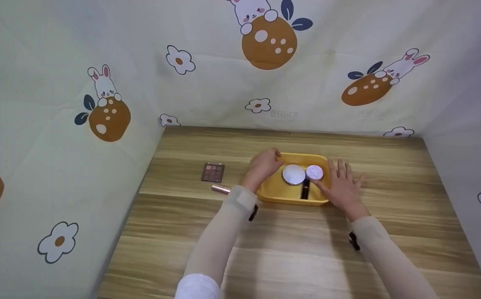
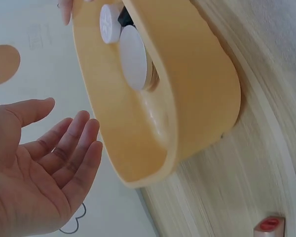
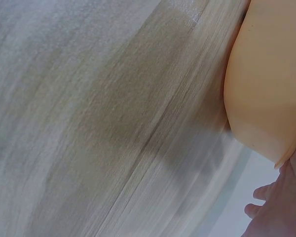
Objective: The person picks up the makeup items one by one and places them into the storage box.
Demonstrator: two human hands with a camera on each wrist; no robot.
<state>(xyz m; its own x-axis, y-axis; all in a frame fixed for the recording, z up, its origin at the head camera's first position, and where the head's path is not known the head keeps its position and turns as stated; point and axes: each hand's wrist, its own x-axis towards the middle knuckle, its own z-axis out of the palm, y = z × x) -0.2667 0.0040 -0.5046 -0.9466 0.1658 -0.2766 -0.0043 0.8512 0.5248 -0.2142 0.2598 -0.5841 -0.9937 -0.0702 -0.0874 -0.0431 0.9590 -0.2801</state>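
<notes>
A yellow tray (image 1: 292, 201) sits on the wooden table. Inside it lie a round white compact (image 1: 294, 175), a smaller lilac round case (image 1: 314, 172) and a black tube (image 1: 305, 190). My left hand (image 1: 265, 163) is by the tray's far left corner; in the left wrist view its palm shows bare, fingers loosely bent beside the rim. On the other side my right hand (image 1: 343, 186) spreads its fingers along the right rim, thumb over the tray's inside. The right wrist view has that hand (image 3: 281, 210) partly out of frame, right at the tray's edge.
Left of the tray, an eyeshadow palette (image 1: 213, 172) lies on the table (image 1: 174, 224). Just below it is a shiny pink tube (image 1: 220, 189), partly behind the left sleeve; its red end shows in the left wrist view. Printed fabric (image 1: 215, 87) hangs around the table.
</notes>
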